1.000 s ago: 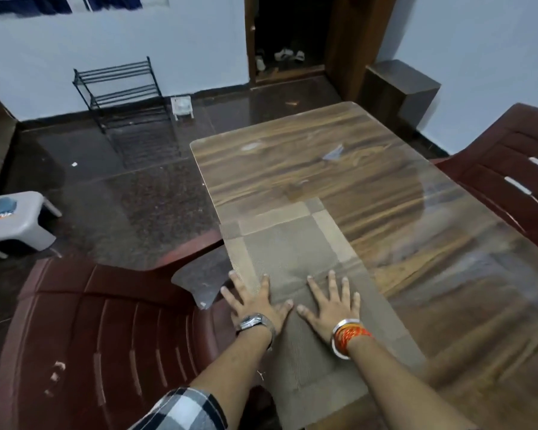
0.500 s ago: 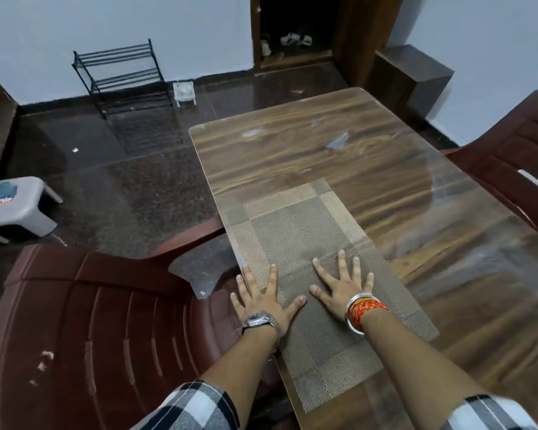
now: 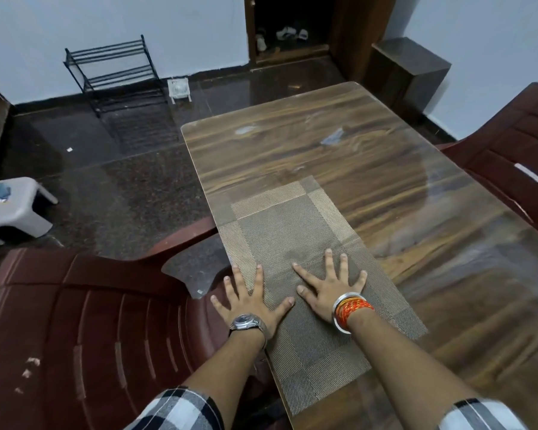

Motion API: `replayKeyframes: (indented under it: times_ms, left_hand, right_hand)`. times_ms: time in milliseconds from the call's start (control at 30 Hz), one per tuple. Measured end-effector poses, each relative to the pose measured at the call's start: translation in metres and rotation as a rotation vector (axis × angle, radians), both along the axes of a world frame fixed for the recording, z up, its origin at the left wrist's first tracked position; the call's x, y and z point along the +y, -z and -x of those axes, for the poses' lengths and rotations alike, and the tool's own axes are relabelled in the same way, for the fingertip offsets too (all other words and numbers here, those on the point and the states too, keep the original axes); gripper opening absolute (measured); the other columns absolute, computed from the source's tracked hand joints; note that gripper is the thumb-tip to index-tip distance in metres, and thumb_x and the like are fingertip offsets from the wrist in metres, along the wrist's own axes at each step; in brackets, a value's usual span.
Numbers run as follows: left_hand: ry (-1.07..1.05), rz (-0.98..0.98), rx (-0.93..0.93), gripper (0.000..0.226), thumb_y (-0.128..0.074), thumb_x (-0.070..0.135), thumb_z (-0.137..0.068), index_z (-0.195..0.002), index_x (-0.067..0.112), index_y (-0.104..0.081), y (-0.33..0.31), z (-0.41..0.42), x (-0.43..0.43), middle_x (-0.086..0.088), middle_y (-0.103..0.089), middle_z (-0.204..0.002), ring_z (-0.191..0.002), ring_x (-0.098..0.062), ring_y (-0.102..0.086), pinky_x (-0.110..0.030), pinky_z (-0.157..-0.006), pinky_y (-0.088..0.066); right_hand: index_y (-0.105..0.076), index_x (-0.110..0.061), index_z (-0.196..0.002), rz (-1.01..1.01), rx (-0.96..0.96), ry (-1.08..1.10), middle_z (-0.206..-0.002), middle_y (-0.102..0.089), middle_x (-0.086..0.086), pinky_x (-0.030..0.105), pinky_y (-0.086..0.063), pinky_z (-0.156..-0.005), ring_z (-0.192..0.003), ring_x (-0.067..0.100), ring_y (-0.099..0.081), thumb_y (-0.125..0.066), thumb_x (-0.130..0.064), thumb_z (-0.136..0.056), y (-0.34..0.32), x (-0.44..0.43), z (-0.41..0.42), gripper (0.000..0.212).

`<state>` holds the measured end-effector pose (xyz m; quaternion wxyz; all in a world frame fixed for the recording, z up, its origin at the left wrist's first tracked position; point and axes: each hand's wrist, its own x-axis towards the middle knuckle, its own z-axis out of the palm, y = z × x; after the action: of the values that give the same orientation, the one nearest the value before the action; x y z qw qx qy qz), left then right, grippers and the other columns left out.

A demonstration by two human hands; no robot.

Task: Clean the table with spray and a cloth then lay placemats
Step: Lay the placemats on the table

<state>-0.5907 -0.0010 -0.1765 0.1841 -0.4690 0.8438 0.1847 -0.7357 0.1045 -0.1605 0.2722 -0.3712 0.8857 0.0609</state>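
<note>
While left hand (image 3: 250, 301) and right hand (image 3: 330, 290) press flat, placemat (image 3: 286, 231) on table (image 3: 385, 197)

One placemat (image 3: 292, 231), one table (image 3: 385, 212), two chairs (image 3: 75, 321)

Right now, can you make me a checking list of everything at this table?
Surface: wooden table, glossy, under clear cover.
Job's things: one placemat flat at the near left edge; spray and cloth not seen.
Clutter: pale patches far on the top, unclear.
Grips: left hand and right hand open, flat on the placemat.
Cables: nothing seen.
Surroundings: left maroon chair, right maroon chair, black rack, white stool.
</note>
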Motion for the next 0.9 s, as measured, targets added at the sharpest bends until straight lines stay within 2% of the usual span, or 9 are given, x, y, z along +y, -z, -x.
replayKeyframes:
  times_ms: [100, 200, 367, 533, 700, 800, 900]
  left_hand:
    - [0.001, 0.002, -0.011, 0.103, -0.01, 0.099, -0.059, -0.142, 0.05, 0.027, -0.003, 0.0, 0.002, -0.004, 0.038, -0.153, -0.146, -0.034, 0.019, -0.068, -0.109, 0.008]
    - [0.0, 0.008, -0.016, 0.103, -0.01, 0.099, -0.059, -0.142, 0.05, 0.027, -0.005, 0.0, 0.002, -0.004, 0.036, -0.154, -0.146, -0.035, 0.017, -0.069, -0.108, 0.007]
    - [0.004, 0.018, -0.026, 0.104, -0.009, 0.1, -0.058, -0.142, 0.05, 0.026, -0.003, 0.0, 0.001, -0.005, 0.036, -0.154, -0.145, -0.036, 0.018, -0.072, -0.107, 0.005]
    - [0.025, 0.042, -0.082, 0.104, -0.01, 0.099, -0.06, -0.143, 0.047, 0.026, -0.003, 0.002, 0.001, -0.007, 0.034, -0.155, -0.145, -0.038, 0.018, -0.072, -0.106, 0.006]
    - [0.055, 0.037, -0.106, 0.107, -0.011, 0.099, -0.06, -0.147, 0.044, 0.021, -0.007, 0.003, -0.003, -0.011, 0.027, -0.157, -0.146, -0.04, 0.013, -0.068, -0.109, 0.004]
    - [0.077, 0.024, -0.115, 0.109, -0.013, 0.098, -0.061, -0.15, 0.04, 0.016, -0.013, 0.002, -0.004, -0.015, 0.024, -0.158, -0.146, -0.041, 0.008, -0.064, -0.112, 0.001]
    - [0.067, 0.013, -0.082, 0.11, -0.023, 0.095, -0.065, -0.153, 0.035, 0.005, -0.02, 0.005, -0.005, -0.016, 0.013, -0.16, -0.146, -0.04, 0.003, -0.062, -0.114, -0.002]
  right_hand:
    - [0.017, -0.075, -0.128, -0.025, 0.003, -0.007, -0.154, 0.036, -0.005, 0.078, 0.009, -0.098, -0.142, 0.032, 0.032, -0.012, -0.09, -0.073, -0.001, 0.007, 0.015, 0.064]
    - [0.021, -0.075, -0.126, -0.046, 0.024, 0.017, -0.154, 0.033, -0.017, 0.081, 0.007, -0.097, -0.142, 0.033, 0.03, -0.008, -0.096, -0.064, -0.002, 0.012, 0.03, 0.072]
    - [0.016, -0.074, -0.129, -0.057, 0.055, 0.133, -0.154, 0.026, -0.028, 0.081, 0.011, -0.096, -0.142, 0.035, 0.03, -0.008, -0.101, -0.055, -0.01, 0.015, 0.053, 0.083]
    - [0.015, -0.07, -0.133, -0.092, 0.064, 0.191, -0.156, 0.022, -0.024, 0.081, 0.014, -0.093, -0.141, 0.037, 0.031, -0.01, -0.103, -0.048, -0.015, 0.013, 0.065, 0.095]
    - [0.014, -0.055, -0.144, -0.153, 0.182, 0.317, -0.161, 0.019, 0.002, 0.08, 0.014, -0.095, -0.138, 0.041, 0.034, -0.012, -0.1, -0.054, -0.023, 0.031, 0.046, 0.104]
    - [0.019, -0.059, -0.14, -0.098, 0.187, 0.335, -0.161, 0.019, 0.004, 0.078, 0.013, -0.097, -0.14, 0.039, 0.032, -0.01, -0.098, -0.06, -0.029, 0.096, 0.029, 0.094]
    - [0.02, -0.062, -0.138, -0.113, 0.242, 0.486, -0.162, 0.018, 0.001, 0.077, 0.008, -0.102, -0.142, 0.037, 0.03, -0.009, -0.095, -0.066, -0.045, 0.2, 0.023, 0.085]
